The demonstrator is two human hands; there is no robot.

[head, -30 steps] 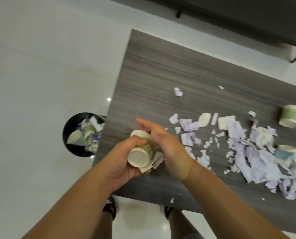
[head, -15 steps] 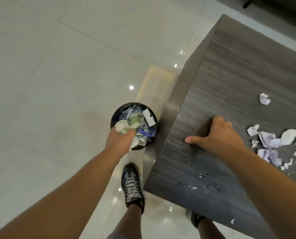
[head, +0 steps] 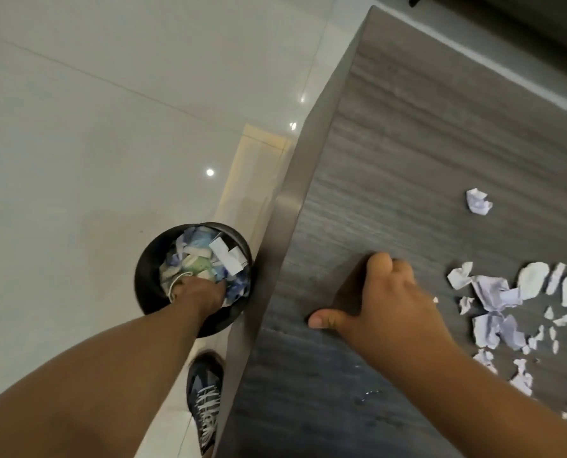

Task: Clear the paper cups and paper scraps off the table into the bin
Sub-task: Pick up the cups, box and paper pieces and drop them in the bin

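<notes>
The black round bin (head: 143, 276) stands on the floor against the table's left side, filled with paper scraps and crushed cups. My left hand (head: 199, 292) reaches down into it and grips a paper cup (head: 173, 285), of which only the white rim shows; my fingertips are hidden among the scraps. My right hand (head: 391, 299) rests on the grey wooden table (head: 407, 143) with fingers curled under and thumb out, holding nothing. White and lilac paper scraps (head: 493, 292) lie scattered just right of that hand. One crumpled scrap (head: 479, 201) lies apart, farther back.
My dark shoe (head: 206, 401) stands on the glossy white tiled floor (head: 77, 127) just below the bin. The table's metal edge (head: 285, 226) runs diagonally between bin and tabletop. A few drops of liquid (head: 368, 393) lie near the table's front.
My left hand carried the cup from above the table over the edge and down into the bin. My right hand let go of the cup and settled on the tabletop.
</notes>
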